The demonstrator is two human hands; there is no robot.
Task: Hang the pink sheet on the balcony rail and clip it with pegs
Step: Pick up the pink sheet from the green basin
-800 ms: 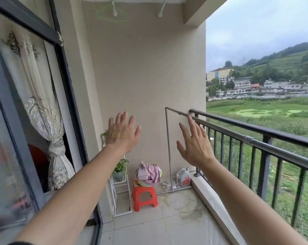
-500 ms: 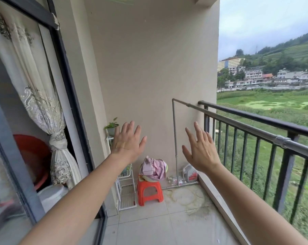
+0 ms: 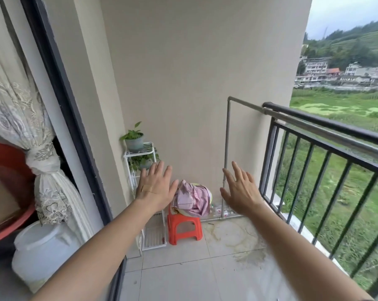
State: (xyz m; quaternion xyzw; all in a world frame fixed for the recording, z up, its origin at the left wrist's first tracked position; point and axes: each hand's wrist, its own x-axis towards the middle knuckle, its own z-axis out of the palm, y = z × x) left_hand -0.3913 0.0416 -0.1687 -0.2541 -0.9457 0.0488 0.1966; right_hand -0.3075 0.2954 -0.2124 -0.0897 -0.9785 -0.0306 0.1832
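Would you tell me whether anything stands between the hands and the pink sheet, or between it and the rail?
Nothing visible blocks the left hand or right hand from the pink sheet on the orange stool. A grey upright pipe stands between the sheet and the balcony rail.

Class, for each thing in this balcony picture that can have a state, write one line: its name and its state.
left hand: open, fingers straight, holding nothing
right hand: open, fingers spread, holding nothing
pink sheet: bundled on the orange stool, not yet hung
orange stool: upright by the wall
balcony rail: bare, nothing hung on it
curtain: gathered and tied in a knot
potted plant: upright on top of the white rack
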